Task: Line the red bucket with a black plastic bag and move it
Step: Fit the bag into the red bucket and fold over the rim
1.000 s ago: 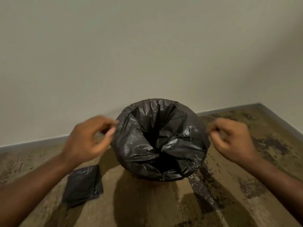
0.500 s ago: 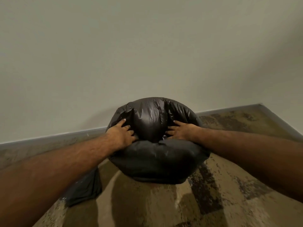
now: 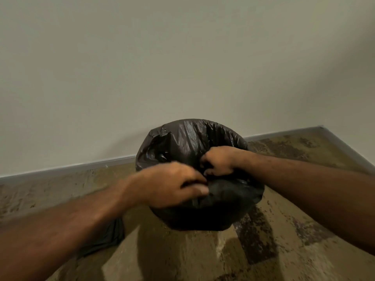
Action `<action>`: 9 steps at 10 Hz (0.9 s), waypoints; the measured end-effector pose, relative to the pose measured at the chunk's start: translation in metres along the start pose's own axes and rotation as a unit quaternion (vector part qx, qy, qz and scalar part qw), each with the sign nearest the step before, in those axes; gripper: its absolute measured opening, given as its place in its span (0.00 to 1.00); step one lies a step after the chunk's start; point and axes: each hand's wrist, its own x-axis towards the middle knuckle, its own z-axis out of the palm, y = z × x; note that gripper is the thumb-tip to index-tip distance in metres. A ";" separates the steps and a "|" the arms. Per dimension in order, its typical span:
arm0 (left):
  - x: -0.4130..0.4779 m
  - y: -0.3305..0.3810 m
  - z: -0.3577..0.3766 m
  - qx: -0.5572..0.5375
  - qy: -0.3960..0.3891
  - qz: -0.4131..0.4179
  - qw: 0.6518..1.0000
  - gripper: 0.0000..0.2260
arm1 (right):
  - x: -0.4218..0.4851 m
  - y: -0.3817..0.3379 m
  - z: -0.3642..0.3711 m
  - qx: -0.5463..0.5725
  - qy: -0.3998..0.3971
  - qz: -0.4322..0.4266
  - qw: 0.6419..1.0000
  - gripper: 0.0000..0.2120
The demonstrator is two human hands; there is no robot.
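A black plastic bag [image 3: 188,138] covers the whole bucket, which stands on the floor close to the wall; none of the bucket's red shows. My left hand [image 3: 168,184] is blurred and closed on the bag's plastic at the near side of the opening. My right hand [image 3: 220,161] is clenched on a bunch of the bag just right of centre, on top. Both forearms reach in from the lower corners.
A second folded black bag [image 3: 109,236] lies on the floor at the left, partly under my left forearm. A plain wall with a grey skirting board [image 3: 67,169] runs behind the bucket and turns a corner at the right. The floor [image 3: 284,240] is worn and patchy.
My hands went from apart beside the bucket, to flat on the puffed-up bag, to clenched on its plastic near the middle. My left hand has drawn back toward me.
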 end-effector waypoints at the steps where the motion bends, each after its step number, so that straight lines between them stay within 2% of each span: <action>1: -0.011 0.014 0.019 0.094 -0.089 0.026 0.991 0.29 | 0.011 -0.002 -0.003 0.011 0.085 -0.025 0.996 0.19; 2: -0.011 0.012 0.036 0.178 -0.137 0.014 0.974 0.24 | 0.026 -0.003 0.000 0.006 0.030 -0.028 0.999 0.23; 3: -0.009 0.009 0.048 0.182 -0.164 -0.002 0.969 0.18 | 0.038 0.000 0.009 0.058 -0.043 0.019 0.997 0.28; 4: -0.009 0.005 0.044 0.143 -0.195 -0.006 0.970 0.25 | 0.045 0.004 0.016 0.104 -0.084 0.066 0.989 0.29; 5: -0.010 0.002 0.021 -0.063 -0.148 -0.041 0.986 0.30 | 0.048 0.003 0.009 0.178 -0.092 0.075 0.977 0.20; 6: 0.019 -0.020 -0.006 -0.214 0.054 -0.095 0.971 0.18 | 0.053 0.004 -0.008 0.310 -0.086 0.054 0.945 0.11; 7: 0.067 -0.050 -0.024 -0.330 0.117 -0.306 0.886 0.12 | 0.059 0.004 -0.025 0.448 -0.091 0.069 0.887 0.10; 8: 0.090 -0.067 -0.014 -0.307 0.043 -0.395 0.865 0.13 | 0.067 0.004 -0.022 0.506 -0.078 0.103 0.853 0.12; 9: 0.092 -0.085 -0.004 -0.294 0.064 -0.439 0.846 0.14 | 0.074 0.009 -0.004 0.463 -0.046 0.135 0.875 0.09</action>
